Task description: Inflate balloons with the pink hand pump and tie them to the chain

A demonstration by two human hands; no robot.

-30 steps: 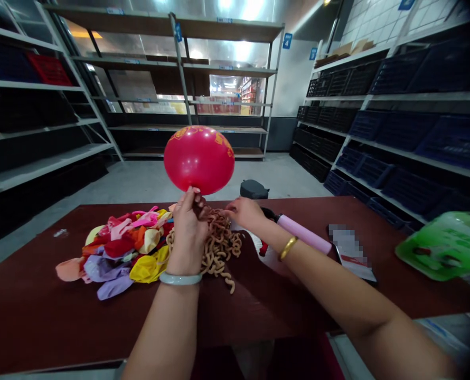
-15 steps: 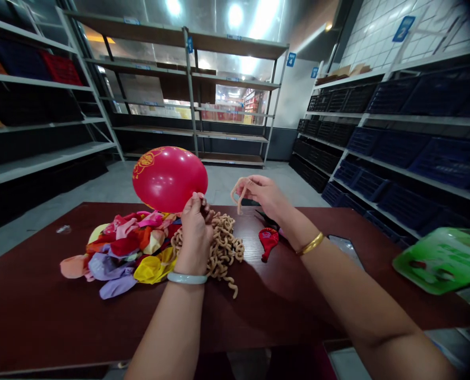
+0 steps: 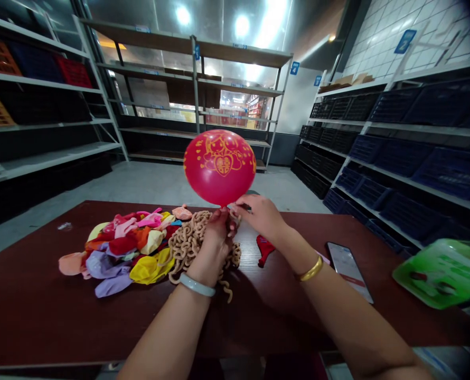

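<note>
An inflated red balloon [image 3: 219,166] with a gold print stands upright above the dark red table [image 3: 33,316]. My left hand [image 3: 218,235] is closed on its neck from below. My right hand [image 3: 259,215] pinches a tan rubber band at that same neck, fingertips touching the left hand. Under both hands lies a heap of tan rubber bands [image 3: 189,244]. A pile of limp balloons in several colours [image 3: 124,250] lies to the left of it.
A limp red balloon [image 3: 264,249] lies right of the bands. A phone [image 3: 349,269] lies face up further right, and a green plastic tray [image 3: 443,273] sits at the right edge. Metal shelving with crates lines both sides and the back.
The balloon has swung from the left to upright in the middle, its print now facing me. My right hand has come down with a band from mid-air to the balloon's neck.
</note>
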